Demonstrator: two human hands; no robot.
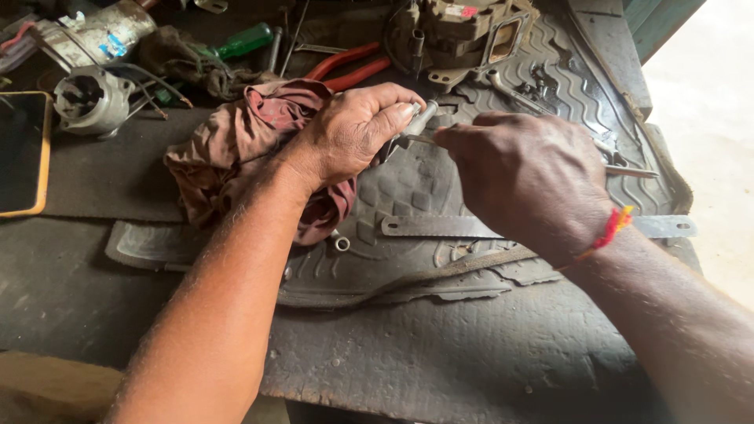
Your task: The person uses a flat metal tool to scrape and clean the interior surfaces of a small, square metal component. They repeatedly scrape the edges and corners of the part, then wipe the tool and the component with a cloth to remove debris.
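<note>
My left hand (353, 129) is closed around a small grey metal part (420, 122), pinched between thumb and fingers above a black rubber mat (408, 188). My right hand (518, 177) meets it from the right, fingers curled on a thin metal tool (420, 140) whose tip touches the part; most of that tool is hidden by the fingers. A red thread band circles my right wrist. A crumpled maroon rag (236, 141) lies under my left wrist.
A flat metal blade (440, 226) and a small ring (342, 243) lie on the mat. Red-handled pliers (349, 67), a green-handled screwdriver (243, 41), a grey motor housing (90, 98) and a dirty engine part (463, 31) crowd the back. A yellow-edged tray (23, 153) sits left.
</note>
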